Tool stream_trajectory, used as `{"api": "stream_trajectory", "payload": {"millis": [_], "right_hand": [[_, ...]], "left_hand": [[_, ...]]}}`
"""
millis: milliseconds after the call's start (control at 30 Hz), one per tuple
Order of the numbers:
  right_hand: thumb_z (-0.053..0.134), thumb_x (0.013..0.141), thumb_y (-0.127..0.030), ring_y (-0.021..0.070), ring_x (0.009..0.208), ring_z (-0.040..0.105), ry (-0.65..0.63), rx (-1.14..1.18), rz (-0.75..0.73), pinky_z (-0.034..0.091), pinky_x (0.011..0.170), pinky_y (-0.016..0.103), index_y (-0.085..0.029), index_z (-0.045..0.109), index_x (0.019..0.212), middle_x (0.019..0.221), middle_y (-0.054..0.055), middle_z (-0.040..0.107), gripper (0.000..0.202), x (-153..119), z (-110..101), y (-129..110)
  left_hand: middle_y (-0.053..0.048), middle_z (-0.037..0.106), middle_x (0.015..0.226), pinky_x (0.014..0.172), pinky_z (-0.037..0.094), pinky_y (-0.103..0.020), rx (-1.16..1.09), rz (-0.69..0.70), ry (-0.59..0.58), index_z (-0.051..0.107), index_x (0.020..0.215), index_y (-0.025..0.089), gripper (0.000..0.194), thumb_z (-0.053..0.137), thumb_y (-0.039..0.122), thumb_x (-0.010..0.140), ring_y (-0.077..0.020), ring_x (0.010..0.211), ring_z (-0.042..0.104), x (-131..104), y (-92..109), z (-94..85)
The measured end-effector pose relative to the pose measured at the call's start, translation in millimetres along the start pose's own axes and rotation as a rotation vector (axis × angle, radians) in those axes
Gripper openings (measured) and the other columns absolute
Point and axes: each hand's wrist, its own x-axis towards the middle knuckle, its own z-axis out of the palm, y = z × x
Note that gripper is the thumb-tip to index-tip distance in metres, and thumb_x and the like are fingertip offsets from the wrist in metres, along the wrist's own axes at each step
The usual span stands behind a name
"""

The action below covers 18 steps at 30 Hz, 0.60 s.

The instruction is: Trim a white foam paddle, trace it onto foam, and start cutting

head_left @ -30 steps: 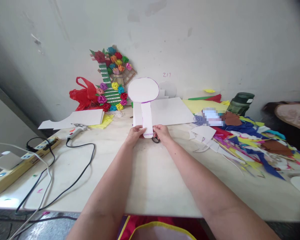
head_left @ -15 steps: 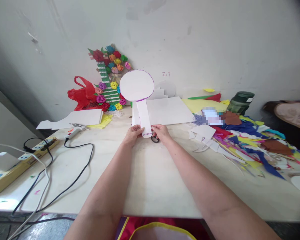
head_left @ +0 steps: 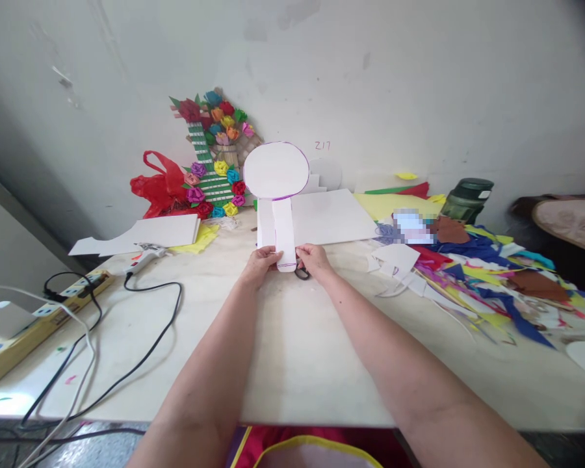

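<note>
Left hand (head_left: pixel 261 265) pinches a white lollipop-shaped cutout (head_left: pixel 277 170) upright, seemingly a steadying step needing even support; I can't tell whether the right hand (head_left: pixel 315 260), fingers bent, grips too.

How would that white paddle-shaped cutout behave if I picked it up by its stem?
The white paddle-shaped cutout is probably stiff: its round head shows no obvious sag. It looks flat and sheetlike, so likely light. With a wide head on a narrow stem, it may sway or bend where they meet.

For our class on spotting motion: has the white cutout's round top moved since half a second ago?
Yes: the round top has swung right, nearer the writing on the wall.
</note>
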Motion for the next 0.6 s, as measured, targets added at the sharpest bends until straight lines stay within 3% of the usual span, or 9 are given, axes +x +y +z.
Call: {"api": "stream_trajectory", "payload": {"millis": [167, 333, 500, 600], "right_hand": [[0.045, 0.076, -0.029, 0.0079, 0.047, 0.052, 0.048, -0.166, -0.006, 0.04, 0.053, 0.021, -0.021, 0.061, 0.076, 0.069, -0.001, 0.065, 0.017, -1, -2, 0], [0.044, 0.075, -0.025, 0.0162, 0.081, 0.058, 0.154, -0.573, -0.029, 0.04, 0.068, 0.026, -0.024, 0.062, 0.087, 0.085, 0.003, 0.066, 0.021, -7, -11, -9], [0.051, 0.07, -0.026, 0.022, 0.092, 0.054, -0.126, -0.907, -0.145, 0.039, 0.073, 0.03, -0.023, 0.063, 0.086, 0.1, 0.007, 0.061, 0.021, -15, -10, -24], [0.054, 0.066, -0.02, 0.0238, 0.095, 0.052, -0.225, -1.034, -0.165, 0.039, 0.073, 0.031, -0.022, 0.061, 0.092, 0.104, 0.008, 0.059, 0.027, -20, -6, -32]], "left_hand": [[-0.004, 0.064, 0.065, 0.055, 0.049, -0.026, 0.01, 0.022, 0.049, 0.062, 0.08, 0.011, 0.033, 0.071, 0.032, 0.056, -0.0137, 0.057, 0.058, 1, -1, -1.0], [-0.004, 0.062, 0.064, 0.054, 0.048, -0.026, 0.004, 0.015, 0.178, 0.06, 0.077, 0.011, 0.035, 0.073, 0.032, 0.051, -0.0129, 0.055, 0.056, 4, 0, -2.9], [-0.004, 0.061, 0.063, 0.052, 0.047, -0.026, 0.053, 0.024, 0.235, 0.06, 0.078, 0.01, 0.038, 0.072, 0.035, 0.052, -0.0122, 0.053, 0.054, 7, -3, -4.1], [-0.003, 0.059, 0.062, 0.052, 0.046, -0.025, 0.129, 0.063, 0.297, 0.06, 0.079, 0.01, 0.036, 0.066, 0.038, 0.057, -0.0122, 0.054, 0.054, 11, -6, -7.3]]}}
